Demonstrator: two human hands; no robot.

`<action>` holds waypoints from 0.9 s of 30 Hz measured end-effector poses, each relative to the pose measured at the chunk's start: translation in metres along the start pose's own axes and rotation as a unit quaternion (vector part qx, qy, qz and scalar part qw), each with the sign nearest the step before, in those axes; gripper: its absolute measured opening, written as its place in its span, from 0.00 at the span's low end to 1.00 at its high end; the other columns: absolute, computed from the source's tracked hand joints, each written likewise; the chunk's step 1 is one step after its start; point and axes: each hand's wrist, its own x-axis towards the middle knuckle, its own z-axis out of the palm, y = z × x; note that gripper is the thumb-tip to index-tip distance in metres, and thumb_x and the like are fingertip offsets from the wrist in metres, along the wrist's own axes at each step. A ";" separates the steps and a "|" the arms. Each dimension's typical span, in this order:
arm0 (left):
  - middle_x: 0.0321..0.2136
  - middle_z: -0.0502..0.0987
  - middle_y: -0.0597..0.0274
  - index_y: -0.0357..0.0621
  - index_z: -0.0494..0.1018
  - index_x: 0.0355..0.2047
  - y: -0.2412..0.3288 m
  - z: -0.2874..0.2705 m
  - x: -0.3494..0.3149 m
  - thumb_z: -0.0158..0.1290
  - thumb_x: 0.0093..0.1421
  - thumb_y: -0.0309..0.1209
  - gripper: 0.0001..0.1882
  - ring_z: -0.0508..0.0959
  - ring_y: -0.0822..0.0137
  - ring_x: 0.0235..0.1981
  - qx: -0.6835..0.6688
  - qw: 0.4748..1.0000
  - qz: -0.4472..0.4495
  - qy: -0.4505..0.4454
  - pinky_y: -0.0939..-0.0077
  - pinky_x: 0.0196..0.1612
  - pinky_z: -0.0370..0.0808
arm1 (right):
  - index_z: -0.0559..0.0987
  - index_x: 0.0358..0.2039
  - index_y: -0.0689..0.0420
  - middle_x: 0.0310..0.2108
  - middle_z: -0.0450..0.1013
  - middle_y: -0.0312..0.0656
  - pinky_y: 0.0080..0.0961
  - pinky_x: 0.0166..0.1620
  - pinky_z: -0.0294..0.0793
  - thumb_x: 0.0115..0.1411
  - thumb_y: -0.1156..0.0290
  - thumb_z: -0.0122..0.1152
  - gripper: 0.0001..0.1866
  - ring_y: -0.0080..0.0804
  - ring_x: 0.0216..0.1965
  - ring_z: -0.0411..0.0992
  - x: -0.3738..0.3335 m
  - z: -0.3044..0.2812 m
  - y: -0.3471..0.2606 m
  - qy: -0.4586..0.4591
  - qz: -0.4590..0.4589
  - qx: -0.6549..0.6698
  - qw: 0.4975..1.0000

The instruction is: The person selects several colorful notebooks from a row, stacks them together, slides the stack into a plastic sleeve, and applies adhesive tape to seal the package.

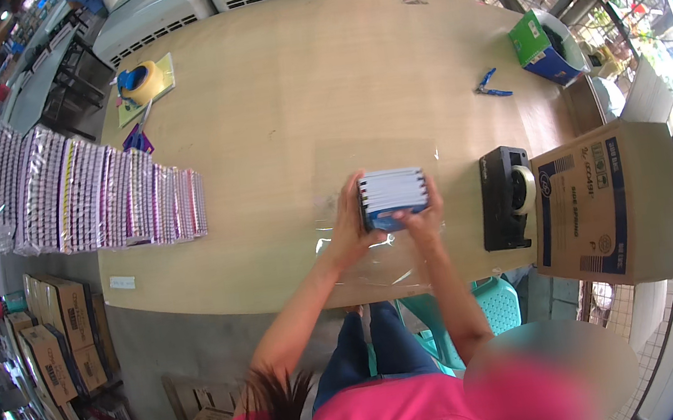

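Between my two hands is a stack of small spiral notebooks point(393, 190), with white page edges, dark rings on the left side and a blue cover at the near face. My left hand point(348, 224) grips the stack's left side. On its right side my right hand point(428, 214) closes round it, thumb across the blue cover. Beneath the stack a clear plastic sheet or bag point(377, 268) lies on the wooden table, reaching to the near edge. A black tape dispenser point(500, 202) with a roll of tape stands to the right of my right hand.
Long rows of spiral notebooks point(90, 190) fill the table's left side. Behind them are purple-handled scissors point(139, 137) and tape rolls point(140, 84). Blue nippers point(493, 86) and a green-blue box point(545, 48) are at far right. An open cardboard box point(597, 207) stands right of the dispenser.
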 end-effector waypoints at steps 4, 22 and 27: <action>0.62 0.61 0.50 0.45 0.63 0.62 0.015 0.002 -0.082 0.58 0.57 0.39 0.33 0.61 0.47 0.63 0.392 0.919 0.041 0.022 0.44 0.65 0.55 | 0.73 0.49 0.63 0.39 0.77 0.52 0.38 0.47 0.77 0.36 0.50 0.80 0.44 0.43 0.44 0.77 0.069 -0.016 -0.051 -0.240 0.145 -0.181 0.943; 0.63 0.56 0.48 0.55 0.63 0.63 0.031 -0.003 -0.118 0.63 0.51 0.49 0.41 0.52 0.48 0.68 0.446 0.893 0.008 -0.056 0.33 0.65 0.47 | 0.77 0.38 0.63 0.34 0.78 0.54 0.38 0.40 0.77 0.32 0.35 0.75 0.45 0.47 0.39 0.78 0.082 0.047 -0.040 -0.508 0.125 -0.439 0.730; 0.61 0.58 0.51 0.56 0.62 0.64 0.024 -0.006 -0.122 0.64 0.50 0.50 0.42 0.54 0.49 0.67 0.432 0.900 0.025 -0.052 0.32 0.65 0.46 | 0.76 0.38 0.63 0.33 0.76 0.50 0.38 0.39 0.75 0.34 0.39 0.76 0.41 0.46 0.38 0.76 0.083 0.053 -0.036 -0.533 0.118 -0.449 0.708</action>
